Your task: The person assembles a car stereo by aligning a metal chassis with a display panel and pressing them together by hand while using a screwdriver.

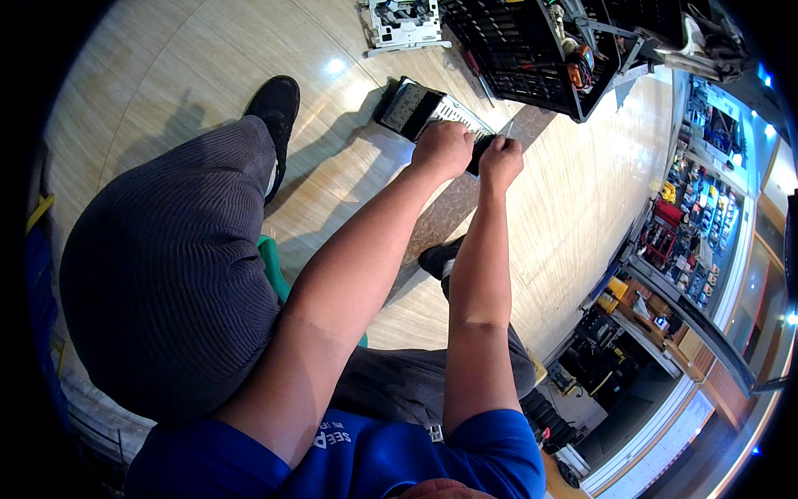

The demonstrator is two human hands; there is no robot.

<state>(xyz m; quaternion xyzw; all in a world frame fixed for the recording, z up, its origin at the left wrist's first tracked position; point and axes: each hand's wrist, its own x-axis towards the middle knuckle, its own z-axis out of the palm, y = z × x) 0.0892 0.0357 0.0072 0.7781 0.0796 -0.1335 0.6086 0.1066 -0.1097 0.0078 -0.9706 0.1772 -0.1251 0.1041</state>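
Observation:
A boxy, metal-cased unit point(413, 108) with a slotted silver side and black ends is out in front of me, above the tiled floor. My left hand point(443, 150) is closed over its slotted side, the fingertips hidden from view. At the near right end, my right hand point(502, 160) is closed on the dark part of the same unit, its fingers curled. The two hands are a short way apart, both forearms stretched forward. What exactly the fingers press on underneath cannot be seen.
Beyond the unit stands a black slatted crate point(515, 58) with an orange-cased device point(579, 68) in it. A red-handled screwdriver point(475, 73) lies beside it. Farther off is a white metal chassis point(406, 23). Part of a green stool point(271, 264) shows beneath me; stocked shelves point(706, 200) line the right.

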